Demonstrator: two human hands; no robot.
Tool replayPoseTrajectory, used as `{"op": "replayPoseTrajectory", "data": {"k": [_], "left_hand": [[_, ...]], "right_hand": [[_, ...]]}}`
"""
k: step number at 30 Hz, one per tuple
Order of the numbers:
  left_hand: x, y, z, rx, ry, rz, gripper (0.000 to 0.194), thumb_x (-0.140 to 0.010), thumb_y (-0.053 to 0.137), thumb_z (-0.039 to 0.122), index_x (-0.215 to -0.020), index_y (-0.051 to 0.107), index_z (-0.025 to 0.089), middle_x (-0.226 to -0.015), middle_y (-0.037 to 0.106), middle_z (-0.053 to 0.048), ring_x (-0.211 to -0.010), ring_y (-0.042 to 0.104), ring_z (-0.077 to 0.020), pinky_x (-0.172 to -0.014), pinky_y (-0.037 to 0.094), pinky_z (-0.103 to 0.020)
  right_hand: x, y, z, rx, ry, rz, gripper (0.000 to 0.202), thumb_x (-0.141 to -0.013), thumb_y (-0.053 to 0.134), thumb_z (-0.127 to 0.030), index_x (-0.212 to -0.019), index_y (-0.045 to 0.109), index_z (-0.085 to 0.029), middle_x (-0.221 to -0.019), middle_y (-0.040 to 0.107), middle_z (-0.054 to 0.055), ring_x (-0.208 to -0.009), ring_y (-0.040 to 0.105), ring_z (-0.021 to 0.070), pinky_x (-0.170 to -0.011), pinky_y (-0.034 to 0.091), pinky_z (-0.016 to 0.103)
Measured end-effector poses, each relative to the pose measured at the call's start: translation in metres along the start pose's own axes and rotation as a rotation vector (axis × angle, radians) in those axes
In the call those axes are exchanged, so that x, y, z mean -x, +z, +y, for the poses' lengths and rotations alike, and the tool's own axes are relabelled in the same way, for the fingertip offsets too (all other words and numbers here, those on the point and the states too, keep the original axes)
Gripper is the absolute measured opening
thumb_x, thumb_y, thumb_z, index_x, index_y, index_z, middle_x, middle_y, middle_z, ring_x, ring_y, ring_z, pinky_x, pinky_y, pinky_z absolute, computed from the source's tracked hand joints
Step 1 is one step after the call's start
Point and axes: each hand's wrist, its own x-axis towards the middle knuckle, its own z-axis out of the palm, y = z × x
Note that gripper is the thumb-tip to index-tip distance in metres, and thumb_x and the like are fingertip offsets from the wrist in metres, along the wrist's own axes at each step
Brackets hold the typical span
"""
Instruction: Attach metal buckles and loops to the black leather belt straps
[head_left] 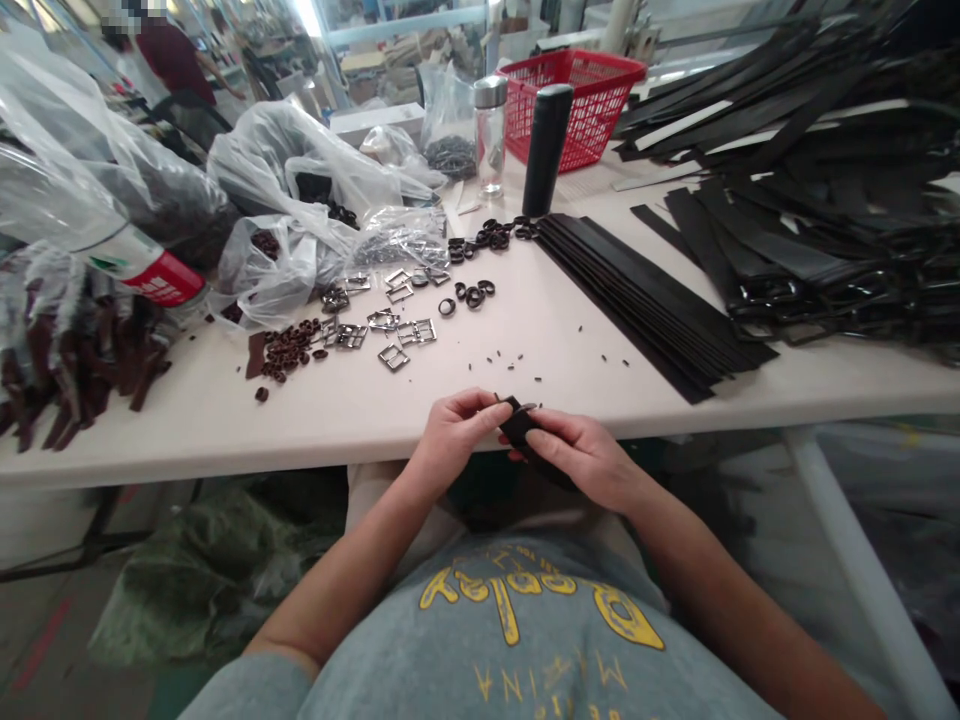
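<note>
At the middle of the near edge of a pale, smooth table, the left hand pinches the end of a flat black leather-like strap; to its right, the right hand grips the same strap between thumb and fingers. A glinting piece at the strap's end is too small to identify. A firm right grip and a lighter left pinch would probably stop the end twisting.

Around them, from the table's left edge: dark brown strips wrapped in clear plastic, a pile of small brown loops, square silver metal buckles, and shiny black oval loops. Tiny dark pegs lie scattered just beyond the fingers, easily swept aside. Rightward, a row of long black straps slants toward the near edge, narrowing elbow room.
</note>
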Motion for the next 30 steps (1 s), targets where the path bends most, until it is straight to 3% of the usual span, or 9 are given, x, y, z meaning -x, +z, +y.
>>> {"op": "replayPoseTrajectory", "data": {"k": [3, 5, 9, 12, 15, 21, 26, 30], "left_hand": [[-0.007, -0.005, -0.003, 0.047, -0.043, 0.014, 0.028, -0.073, 0.078, 0.039, -0.064, 0.064, 0.016, -0.061, 0.06, 0.003, -0.057, 0.052, -0.0091, -0.06, 0.042, -0.022], [-0.011, -0.007, -0.005, 0.075, -0.057, 0.02, 0.028, -0.072, 0.079, 0.039, -0.064, 0.063, 0.016, -0.062, 0.06, 0.003, -0.057, 0.051, -0.0084, -0.059, 0.042, -0.021], [-0.015, -0.01, -0.002, 0.083, -0.031, 0.051, 0.028, -0.072, 0.079, 0.038, -0.063, 0.063, 0.016, -0.061, 0.06, 0.004, -0.057, 0.05, -0.008, -0.058, 0.041, -0.021], [-0.013, -0.01, 0.001, 0.125, -0.01, 0.1, 0.029, -0.071, 0.08, 0.037, -0.063, 0.062, 0.016, -0.063, 0.064, 0.003, -0.058, 0.052, -0.0079, -0.059, 0.042, -0.02], [-0.009, -0.005, 0.0, 0.248, -0.082, 0.115, 0.029, -0.067, 0.083, 0.038, -0.066, 0.064, 0.016, -0.071, 0.07, 0.0, -0.064, 0.06, -0.0103, -0.06, 0.046, -0.02], [0.0, 0.012, -0.013, 0.371, -0.12, -0.013, 0.026, -0.069, 0.082, 0.031, -0.084, 0.07, 0.013, -0.07, 0.068, -0.001, -0.054, 0.058, -0.0113, -0.053, 0.05, -0.025], [0.001, 0.017, -0.019, 0.399, -0.098, -0.053, 0.024, -0.07, 0.081, 0.026, -0.087, 0.069, 0.015, -0.07, 0.066, 0.001, -0.053, 0.056, -0.0104, -0.051, 0.051, -0.025], [-0.002, 0.017, -0.014, 0.391, -0.07, -0.009, 0.028, -0.066, 0.083, 0.022, -0.09, 0.069, 0.016, -0.076, 0.069, 0.001, -0.056, 0.057, -0.0093, -0.053, 0.049, -0.022]], "right_hand": [[-0.008, -0.006, -0.005, -0.309, 0.184, -0.116, 0.044, -0.09, 0.057, -0.057, -0.1, 0.072, -0.017, -0.094, 0.076, 0.009, -0.081, 0.072, 0.0202, -0.072, 0.058, 0.031], [-0.014, -0.007, -0.007, -0.38, 0.244, -0.14, 0.046, -0.085, 0.061, -0.06, -0.096, 0.072, -0.016, -0.091, 0.076, 0.01, -0.076, 0.072, 0.0199, -0.068, 0.058, 0.03], [-0.016, -0.002, -0.009, -0.194, 0.198, -0.093, 0.037, -0.082, 0.069, -0.052, -0.089, 0.069, -0.016, -0.08, 0.074, 0.005, -0.067, 0.068, 0.0154, -0.064, 0.055, 0.026], [-0.008, 0.003, -0.004, -0.036, 0.135, -0.056, 0.032, -0.089, 0.061, -0.047, -0.087, 0.067, -0.015, -0.077, 0.071, 0.004, -0.066, 0.066, 0.0144, -0.064, 0.053, 0.026], [0.001, 0.008, 0.001, 0.059, 0.076, 0.001, 0.031, -0.095, 0.051, -0.043, -0.094, 0.065, -0.016, -0.081, 0.07, 0.004, -0.069, 0.066, 0.0153, -0.066, 0.054, 0.027], [0.003, 0.019, 0.006, 0.224, -0.06, 0.18, 0.03, -0.099, 0.042, -0.039, -0.089, 0.061, -0.018, -0.078, 0.066, 0.004, -0.068, 0.063, 0.0157, -0.064, 0.052, 0.027], [0.003, 0.025, 0.007, 0.222, -0.053, 0.242, 0.031, -0.1, 0.042, -0.042, -0.086, 0.057, -0.019, -0.076, 0.067, 0.005, -0.065, 0.064, 0.0167, -0.061, 0.053, 0.027], [0.004, 0.02, 0.007, 0.158, -0.049, 0.232, 0.03, -0.099, 0.043, -0.042, -0.089, 0.057, -0.019, -0.079, 0.069, 0.005, -0.066, 0.067, 0.0171, -0.062, 0.055, 0.027]]}}
